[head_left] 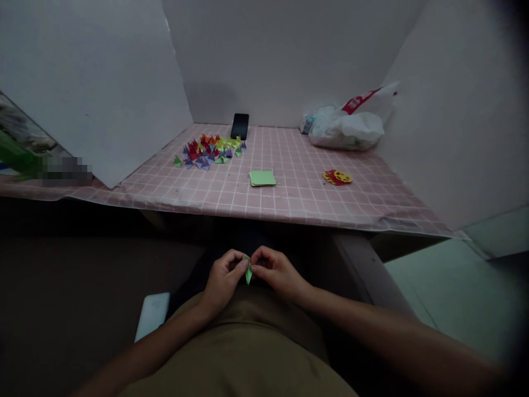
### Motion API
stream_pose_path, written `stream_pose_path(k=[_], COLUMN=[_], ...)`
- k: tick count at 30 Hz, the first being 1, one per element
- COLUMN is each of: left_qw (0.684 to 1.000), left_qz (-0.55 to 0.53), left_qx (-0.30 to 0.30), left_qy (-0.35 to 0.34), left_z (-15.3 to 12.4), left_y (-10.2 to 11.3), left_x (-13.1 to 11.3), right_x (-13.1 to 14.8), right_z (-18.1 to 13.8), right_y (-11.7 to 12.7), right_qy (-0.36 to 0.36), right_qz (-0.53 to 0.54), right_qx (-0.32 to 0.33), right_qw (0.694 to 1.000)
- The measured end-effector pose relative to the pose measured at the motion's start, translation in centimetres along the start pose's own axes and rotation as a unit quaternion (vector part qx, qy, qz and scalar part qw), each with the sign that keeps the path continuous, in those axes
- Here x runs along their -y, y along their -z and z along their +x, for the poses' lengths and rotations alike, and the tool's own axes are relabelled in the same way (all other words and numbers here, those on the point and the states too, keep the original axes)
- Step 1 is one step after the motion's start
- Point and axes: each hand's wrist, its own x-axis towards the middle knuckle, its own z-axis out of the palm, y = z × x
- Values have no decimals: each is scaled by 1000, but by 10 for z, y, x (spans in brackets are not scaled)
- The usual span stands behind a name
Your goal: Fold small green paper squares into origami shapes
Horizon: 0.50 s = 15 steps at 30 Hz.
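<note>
Over my lap, a small folded piece of green paper (248, 275) points downward between my two hands. My left hand (225, 278) pinches its upper part between thumb and fingers. From the other side, my right hand (276, 271) pinches at the paper's right edge, its fingers curled and thumb close to the left thumb. On the table beyond lies a stack of square paper sheets (262, 177) with a green one on top. Left of it stands a cluster of folded paper cranes (204, 151) in red, orange, yellow, purple and green.
A pink checked cloth (289, 198) covers the table. On it are a black phone (239, 126), a white plastic bag (351, 129) and a red and yellow openwork item (338, 177). A white device (152, 315) lies on the seat at my left. Pale panels flank the table.
</note>
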Motion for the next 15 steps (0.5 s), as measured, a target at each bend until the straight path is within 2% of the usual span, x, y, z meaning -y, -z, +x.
stream_pose_path(k=[6, 15], left_qw=[1000, 999], left_qz=[8, 9], left_qx=[-4, 14], left_qy=[-7, -31], left_z=[-1, -2], left_y=[-2, 1], left_x=[1, 0], right_x=[4, 3], right_z=[-1, 1], right_y=[0, 2], right_qy=[3, -1], right_qz=[29, -17], right_qx=[7, -11], right_qw=[1000, 1000])
